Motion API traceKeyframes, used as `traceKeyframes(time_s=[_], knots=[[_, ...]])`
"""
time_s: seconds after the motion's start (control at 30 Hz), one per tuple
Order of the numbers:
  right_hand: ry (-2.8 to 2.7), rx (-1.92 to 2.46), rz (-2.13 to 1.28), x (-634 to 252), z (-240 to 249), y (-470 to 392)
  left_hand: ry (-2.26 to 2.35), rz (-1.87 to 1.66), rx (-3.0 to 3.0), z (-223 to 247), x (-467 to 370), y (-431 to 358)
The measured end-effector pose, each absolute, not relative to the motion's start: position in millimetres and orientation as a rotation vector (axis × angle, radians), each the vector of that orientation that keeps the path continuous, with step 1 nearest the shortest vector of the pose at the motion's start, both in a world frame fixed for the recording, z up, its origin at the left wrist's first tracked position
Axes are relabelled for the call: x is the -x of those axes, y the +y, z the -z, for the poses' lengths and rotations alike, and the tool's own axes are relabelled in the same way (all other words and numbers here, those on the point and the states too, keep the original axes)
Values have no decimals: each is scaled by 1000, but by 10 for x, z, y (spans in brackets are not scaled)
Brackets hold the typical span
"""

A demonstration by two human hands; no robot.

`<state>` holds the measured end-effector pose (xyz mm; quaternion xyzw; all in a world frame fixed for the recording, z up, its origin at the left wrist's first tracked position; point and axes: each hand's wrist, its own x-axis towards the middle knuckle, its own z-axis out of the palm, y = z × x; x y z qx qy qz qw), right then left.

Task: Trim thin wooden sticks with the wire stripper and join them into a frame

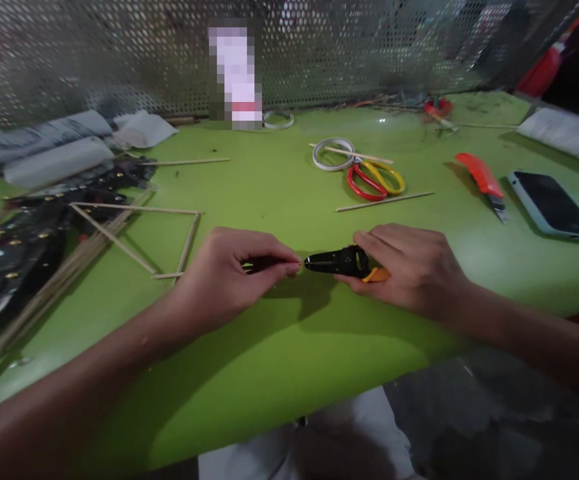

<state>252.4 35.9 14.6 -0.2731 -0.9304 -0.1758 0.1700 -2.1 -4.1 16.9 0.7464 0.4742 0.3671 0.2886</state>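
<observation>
Near the middle of the green table (269, 360), my left hand (239, 273) is closed in a pinch, thumb and forefinger pressed together on something too small to make out. My right hand (409, 270) is wrapped round a black tool (337, 262) with an orange part, its narrow tip pointing left, close to my left fingertips. Whether tip and fingertips touch is hard to tell. Left of my left hand lies a frame of thin sticks (137, 209), partly hidden by that hand.
Red and yellow scissors (367, 182), a tape roll (314, 157) and a loose stick (384, 202) lie beyond my hands. An orange cutter (480, 177) and a phone (554, 203) are at right. Stick bundles (69, 273) and white rolls (59, 162) occupy the left.
</observation>
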Motion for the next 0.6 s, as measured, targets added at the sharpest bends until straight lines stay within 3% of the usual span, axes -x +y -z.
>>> traceKeyframes(time_s=[0.37, 0.6], knots=[[-2624, 942, 55, -2475, -95, 365, 1255, -1145, -2206, -179, 24, -50], [-2610, 759, 509, -2526, -101, 399, 1200, -1005, -2078, -172, 42, -13]])
